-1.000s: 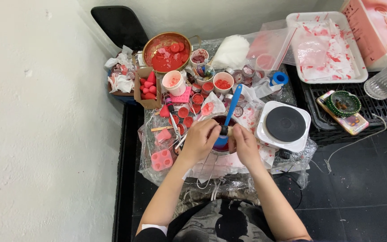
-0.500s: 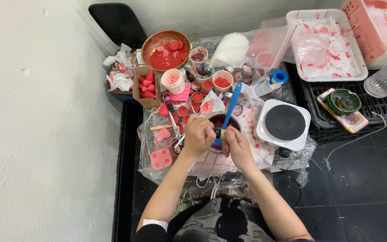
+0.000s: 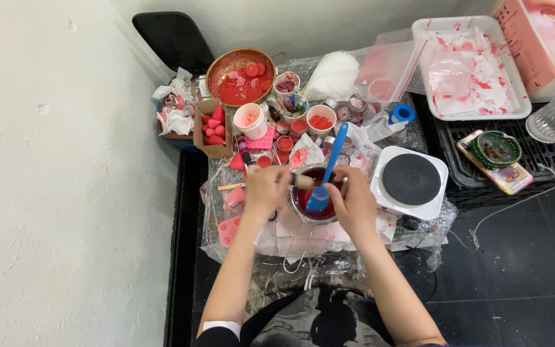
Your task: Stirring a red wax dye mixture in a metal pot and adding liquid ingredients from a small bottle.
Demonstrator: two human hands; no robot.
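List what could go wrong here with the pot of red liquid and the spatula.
The blue spatula leans loose in the small pot; it might tip and fling red liquid. Both hands, left hand and right hand, flank the pot, so a slip could spill it onto the crumpled plastic sheet.

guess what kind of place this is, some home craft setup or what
Probably a home craft corner for melting and moulding red wax or soap, set low beside a white wall. Signs: a small pot of red liquid between the hands, an electric hot plate, and a pink mould among many little red-filled cups.
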